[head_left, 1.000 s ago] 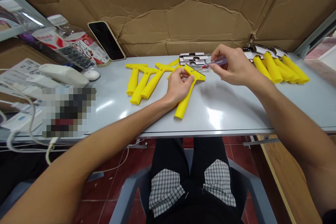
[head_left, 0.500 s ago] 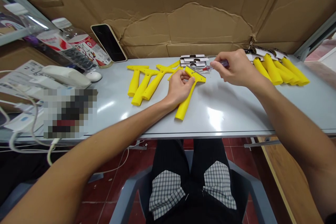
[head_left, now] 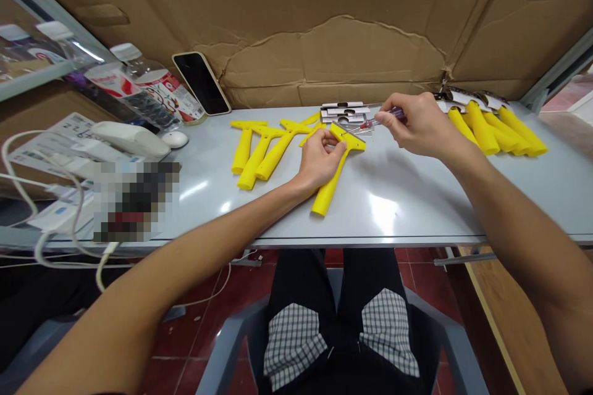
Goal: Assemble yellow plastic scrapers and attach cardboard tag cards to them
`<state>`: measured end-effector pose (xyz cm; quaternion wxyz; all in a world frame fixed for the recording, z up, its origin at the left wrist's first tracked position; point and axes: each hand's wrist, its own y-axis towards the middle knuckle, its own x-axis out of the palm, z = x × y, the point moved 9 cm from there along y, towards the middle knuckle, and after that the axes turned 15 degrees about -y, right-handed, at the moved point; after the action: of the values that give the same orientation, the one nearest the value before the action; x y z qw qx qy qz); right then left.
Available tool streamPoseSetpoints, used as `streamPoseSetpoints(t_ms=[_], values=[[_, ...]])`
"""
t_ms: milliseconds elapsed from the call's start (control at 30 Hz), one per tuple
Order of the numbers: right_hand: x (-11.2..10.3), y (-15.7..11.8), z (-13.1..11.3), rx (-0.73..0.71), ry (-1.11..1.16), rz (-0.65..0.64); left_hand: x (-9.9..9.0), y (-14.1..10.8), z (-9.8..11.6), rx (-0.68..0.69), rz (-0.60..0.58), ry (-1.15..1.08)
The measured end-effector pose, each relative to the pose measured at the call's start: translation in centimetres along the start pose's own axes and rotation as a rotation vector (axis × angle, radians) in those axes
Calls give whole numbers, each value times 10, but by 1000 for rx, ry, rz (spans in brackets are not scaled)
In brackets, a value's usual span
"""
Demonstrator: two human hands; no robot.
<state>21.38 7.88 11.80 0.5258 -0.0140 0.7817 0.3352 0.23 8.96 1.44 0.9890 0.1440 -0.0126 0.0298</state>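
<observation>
Dropped a bit lower since earlier, our R hand (head_left: 417, 125) pinches the screwdriver (head_left: 382, 119) in a narrow grip, L hand (head_left: 319, 160) clasping the yellow scraper (head_left: 348, 137) on the table (head_left: 407, 197); we judge we're working its head, next move needs the tip set there.

Gap below right hand (head_left: 419, 126), yellow scraper (head_left: 327, 193) to its left, cardboard wall (head_left: 324, 31) behind

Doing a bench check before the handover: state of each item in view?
Left hand: gripping the head of a yellow scraper, lying flat
Right hand: pinching a thin screwdriver, tip over the scraper head
Phone: face up, screen dark
Plastic bottle: on its side, capped
Printed cards: stacked flat
Other yellow scrapers: lying in two groups, not held
</observation>
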Motion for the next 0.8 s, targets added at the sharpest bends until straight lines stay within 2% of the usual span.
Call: streamPoseSetpoints(t_ms=[133,300,533,667,800], values=[[0,0,1,-6,-56,14,0,-1,3,-11,-1,14],[3,-3,-6,-24,-19,-50,0,-2,4,-8,12,9],[-2,-2,-2,-28,-79,-46,2,-1,5,69,-19,-15],[1,-3,-5,-6,-183,-153,1,0,6,72,-12,-7],[2,-4,-8,15,-175,-216,2,-2,7,73,-19,-15]])
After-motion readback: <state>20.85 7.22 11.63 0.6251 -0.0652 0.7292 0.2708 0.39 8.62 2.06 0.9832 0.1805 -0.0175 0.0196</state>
